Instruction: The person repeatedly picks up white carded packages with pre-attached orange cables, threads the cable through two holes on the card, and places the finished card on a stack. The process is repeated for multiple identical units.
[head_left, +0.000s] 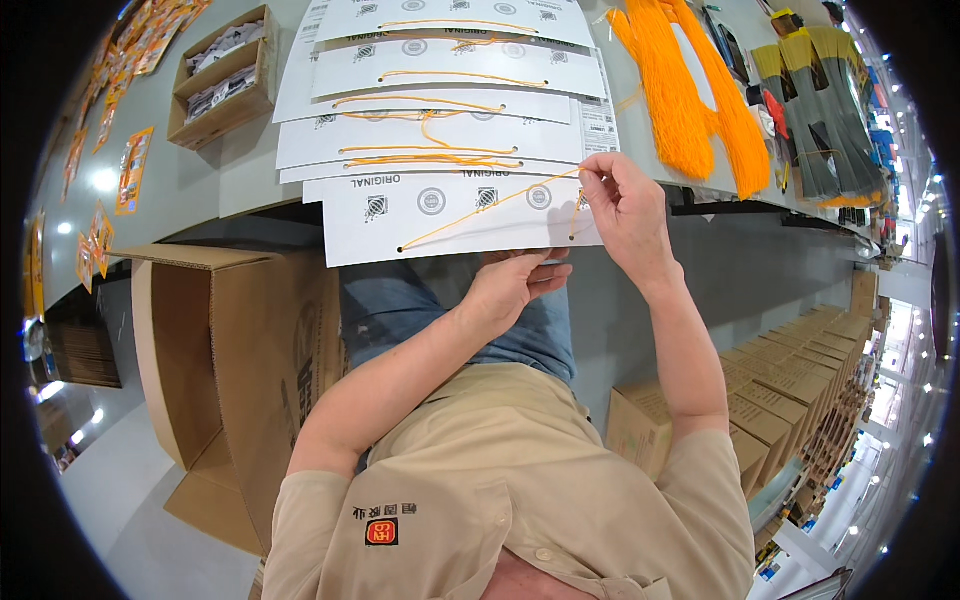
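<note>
The right hand pinches an orange cord at the white card on the bench edge. The left hand supports the card from below, fingers half curled. A small cardboard tray holds dark packets; the big carton stands open.

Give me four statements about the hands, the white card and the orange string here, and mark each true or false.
1. The right hand pinches the orange string at the white card. True.
2. The left hand lies on top of the card. False: it reaches under the card's near edge.
3. The bundle of orange strings lies on the table. True.
4. The cardboard box stands on the table. False: it stands on the floor, open.
</note>
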